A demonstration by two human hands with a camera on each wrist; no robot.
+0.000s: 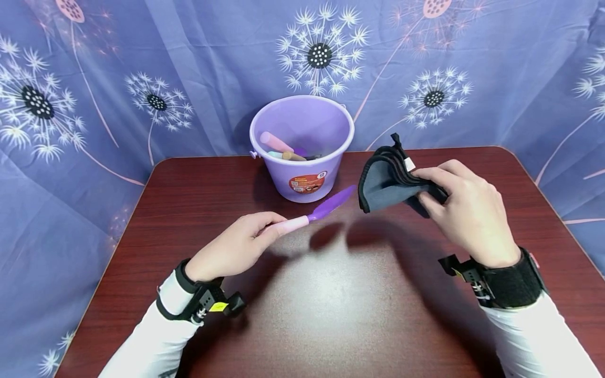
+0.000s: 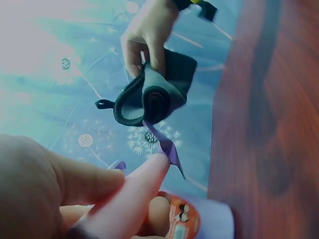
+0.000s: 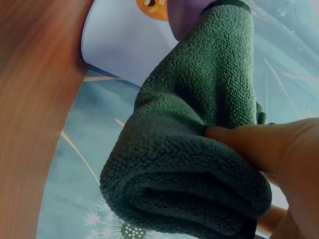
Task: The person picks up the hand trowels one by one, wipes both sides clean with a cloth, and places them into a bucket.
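Note:
In the head view my left hand [image 1: 238, 244] grips the pink handle of a small garden trowel [image 1: 333, 203] with a purple blade, held above the table and pointing right. My right hand [image 1: 468, 210] pinches a folded dark grey cloth [image 1: 392, 181] with black edging, a hanging loop and a white tag. The cloth's near end hangs just right of the blade tip. In the right wrist view its fuzzy layers [image 3: 194, 99] bulge around my thumb. From the left wrist, the blade [image 2: 168, 147] overlaps the cloth [image 2: 154, 94]; whether they touch I cannot tell.
A purple bucket [image 1: 302, 181] with an orange label stands at the table's back edge, behind the trowel. Inside it lie a pink handle [image 1: 275, 142], a tan handle [image 1: 293, 156] and other partly hidden tools. A blue dandelion-print curtain [image 1: 212, 68] hangs behind the reddish-brown table [image 1: 198, 189].

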